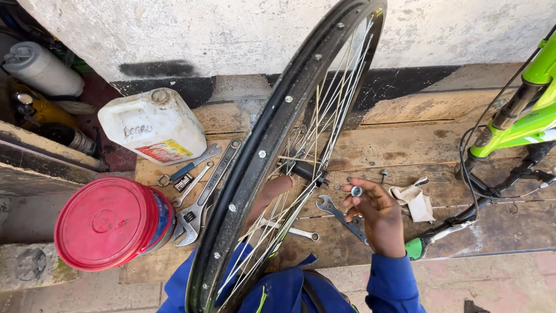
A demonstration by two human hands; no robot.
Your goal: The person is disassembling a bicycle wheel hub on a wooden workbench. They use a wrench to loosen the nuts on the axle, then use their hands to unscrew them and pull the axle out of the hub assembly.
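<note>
Left to right: lidded red bucket (110, 223) and capped white jug (153, 124), contents unseen; wrenches (200, 185) on the boards. Left hand (269, 194), behind the spokes, closes on the hub (304, 170) of the upright wheel (255, 162), which looks light, stiff and best held there. Right hand (373, 211) pinches a small, easily dropped nut (357, 190) at the fingertips.

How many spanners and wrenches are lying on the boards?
About 6: a cluster of four left of the wheel, one behind the spokes near the left hand, one beside the right hand. The rim may hide more.
</note>
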